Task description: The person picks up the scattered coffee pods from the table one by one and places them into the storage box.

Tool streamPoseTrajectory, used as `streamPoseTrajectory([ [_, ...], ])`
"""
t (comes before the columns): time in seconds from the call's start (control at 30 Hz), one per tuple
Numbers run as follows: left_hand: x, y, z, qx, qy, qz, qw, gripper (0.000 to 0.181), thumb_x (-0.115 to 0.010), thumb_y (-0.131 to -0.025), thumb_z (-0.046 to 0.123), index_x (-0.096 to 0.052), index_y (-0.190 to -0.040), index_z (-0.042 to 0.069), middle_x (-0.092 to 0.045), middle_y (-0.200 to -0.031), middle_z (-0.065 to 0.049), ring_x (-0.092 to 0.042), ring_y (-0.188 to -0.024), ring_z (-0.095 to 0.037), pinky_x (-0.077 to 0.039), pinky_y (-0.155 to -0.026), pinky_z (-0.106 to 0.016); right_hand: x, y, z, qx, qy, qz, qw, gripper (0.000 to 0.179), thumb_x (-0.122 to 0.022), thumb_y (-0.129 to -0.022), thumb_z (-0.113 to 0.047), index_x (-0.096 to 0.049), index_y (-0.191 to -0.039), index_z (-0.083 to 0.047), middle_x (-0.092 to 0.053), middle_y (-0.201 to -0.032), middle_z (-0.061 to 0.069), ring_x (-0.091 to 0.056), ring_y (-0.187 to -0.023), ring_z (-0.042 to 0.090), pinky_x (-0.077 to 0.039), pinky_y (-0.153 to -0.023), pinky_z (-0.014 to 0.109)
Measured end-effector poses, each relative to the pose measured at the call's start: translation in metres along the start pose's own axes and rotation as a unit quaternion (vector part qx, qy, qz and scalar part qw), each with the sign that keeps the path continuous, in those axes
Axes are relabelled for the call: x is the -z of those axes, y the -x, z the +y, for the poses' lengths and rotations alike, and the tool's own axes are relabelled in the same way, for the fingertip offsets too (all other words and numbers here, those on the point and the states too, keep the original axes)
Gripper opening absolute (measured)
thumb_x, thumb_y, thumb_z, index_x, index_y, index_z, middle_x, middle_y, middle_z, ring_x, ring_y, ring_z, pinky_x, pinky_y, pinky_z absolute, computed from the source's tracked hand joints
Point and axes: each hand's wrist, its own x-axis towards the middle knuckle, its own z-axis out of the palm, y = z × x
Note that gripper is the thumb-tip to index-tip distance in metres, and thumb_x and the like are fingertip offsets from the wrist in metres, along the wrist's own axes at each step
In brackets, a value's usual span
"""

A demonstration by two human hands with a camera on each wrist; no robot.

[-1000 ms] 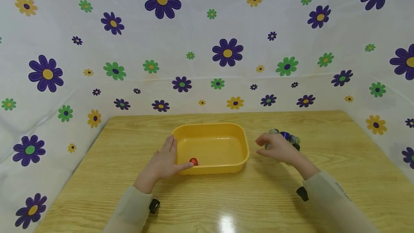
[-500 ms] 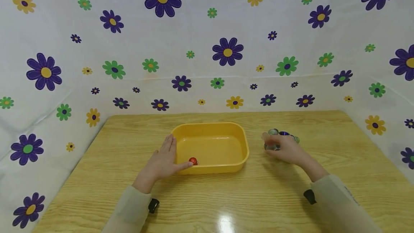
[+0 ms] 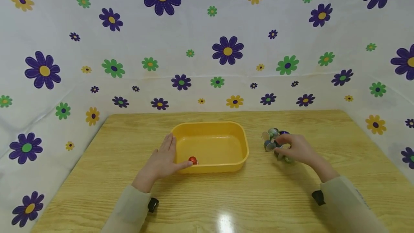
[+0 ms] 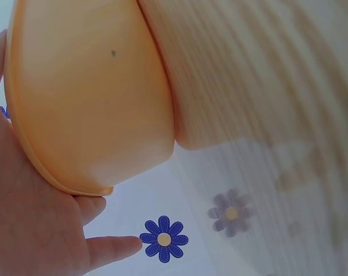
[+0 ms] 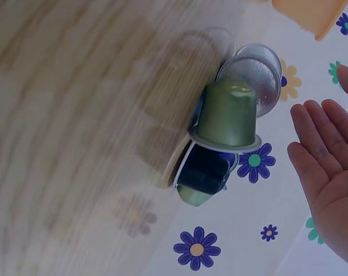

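A yellow plastic tub (image 3: 210, 168) stands on the wooden table. My left hand (image 3: 158, 166) rests on its left rim with straight fingers, the thumb lying along the front rim. In the left wrist view the tub's outer wall (image 4: 99, 98) fills much of the picture beside the hand. One red coffee capsule (image 3: 192, 160) lies in the tub's front left corner. Right of the tub is a cluster of coffee capsules (image 3: 270, 146). Over it hovers my right hand (image 3: 299, 150), thumb and fingers apart. In the right wrist view a green capsule (image 5: 228, 115) is nearest, with nothing seen in the hand.
Silver-lidded and dark blue capsules (image 5: 202, 168) crowd around the green one. A white cloth with printed flowers (image 3: 194, 28) hangs behind and at both sides of the table (image 3: 194, 200). Black straps (image 3: 318, 197) sit at both wrists.
My right hand has moved right, from the cluster's left side to over its right part, uncovering the capsules on the left. The left hand stays on the tub.
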Motion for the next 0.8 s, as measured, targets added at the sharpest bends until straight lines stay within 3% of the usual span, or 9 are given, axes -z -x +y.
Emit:
streamPoseTrajectory([
  [0.8, 0.001, 0.0, 0.0, 0.002, 0.004, -0.006, 1.0, 0.112, -0.039, -0.071, 0.075, -0.005, -0.138, -0.008, 0.003, -0.145, -0.02, 0.001, -0.132, -0.031, -0.017, -0.096, -0.059, 0.008, 0.016, 0.016, -0.015, 0.023, -0.01, 0.9996, 0.032, -0.065, -0.08, -0.012, -0.059, -0.104, 0.008, -0.061, -0.097, 0.019, -0.057, -0.089, 0.033, -0.047, -0.074, 0.045],
])
